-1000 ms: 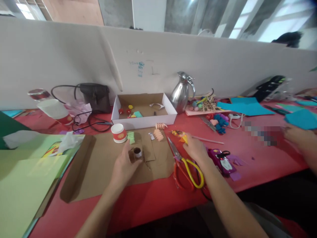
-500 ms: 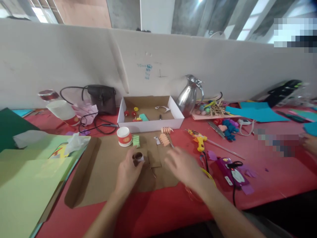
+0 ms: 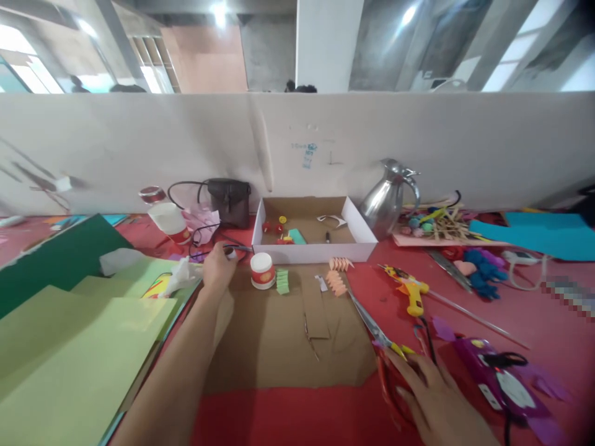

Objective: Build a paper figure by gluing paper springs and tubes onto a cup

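Note:
Beside the black bag, at the cardboard's far left edge, my left hand (image 3: 218, 269) is closed around a small white roll with a brown inside (image 3: 230, 253). My right hand (image 3: 434, 393) has its fingers spread over the handles of red-handled scissors (image 3: 379, 334), touching them without wrapping round. The scissors' blades point away, onto the brown cardboard (image 3: 279, 341). On that sheet are a red and white paper cup (image 3: 263, 271), a folded green paper strip (image 3: 282, 281), folded orange paper strips (image 3: 336, 283) and a narrow cardboard piece (image 3: 316, 310).
Behind the sheet stands a shallow white box (image 3: 316, 253) with small items inside. A steel jug (image 3: 385, 201) is to its right. A yellow glue gun (image 3: 413, 294) and a purple power strip (image 3: 504, 378) lie right. Green paper sheets (image 3: 88, 341) cover the left.
My left hand has carried the small roll away and left, towards the black bag. My right hand has drawn back to the right, onto the scissors' handles. The view has shifted left.

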Action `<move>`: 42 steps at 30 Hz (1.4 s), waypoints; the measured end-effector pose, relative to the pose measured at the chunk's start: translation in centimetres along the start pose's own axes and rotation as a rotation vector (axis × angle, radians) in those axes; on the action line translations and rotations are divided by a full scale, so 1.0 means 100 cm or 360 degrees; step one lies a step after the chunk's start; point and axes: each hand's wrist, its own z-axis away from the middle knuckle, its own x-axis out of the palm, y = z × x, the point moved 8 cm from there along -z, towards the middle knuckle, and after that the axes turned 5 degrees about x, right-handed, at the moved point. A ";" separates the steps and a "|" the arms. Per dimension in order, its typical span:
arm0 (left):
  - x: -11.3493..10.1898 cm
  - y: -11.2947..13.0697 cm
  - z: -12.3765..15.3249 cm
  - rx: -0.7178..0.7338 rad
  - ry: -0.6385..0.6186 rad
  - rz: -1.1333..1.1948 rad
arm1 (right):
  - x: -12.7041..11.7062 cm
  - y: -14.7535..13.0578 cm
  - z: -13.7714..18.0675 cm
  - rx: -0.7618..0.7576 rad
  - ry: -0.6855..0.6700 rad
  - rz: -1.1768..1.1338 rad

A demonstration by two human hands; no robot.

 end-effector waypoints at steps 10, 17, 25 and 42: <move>0.020 -0.023 -0.023 -0.0078 -0.0009 0.0007 | -0.003 0.003 -0.003 0.0094 -0.0016 0.0132; 0.032 -0.021 -0.028 -0.0024 -0.0094 0.0049 | -0.027 -0.046 -0.038 0.0026 0.0078 0.0199; -0.039 0.008 0.019 -0.0011 0.0357 0.0186 | -0.002 -0.146 -0.088 -0.0279 -0.0366 -0.0071; 0.031 0.122 0.134 0.0508 -0.0450 -0.0430 | -0.132 -0.113 -0.118 -0.0458 0.1002 -0.0337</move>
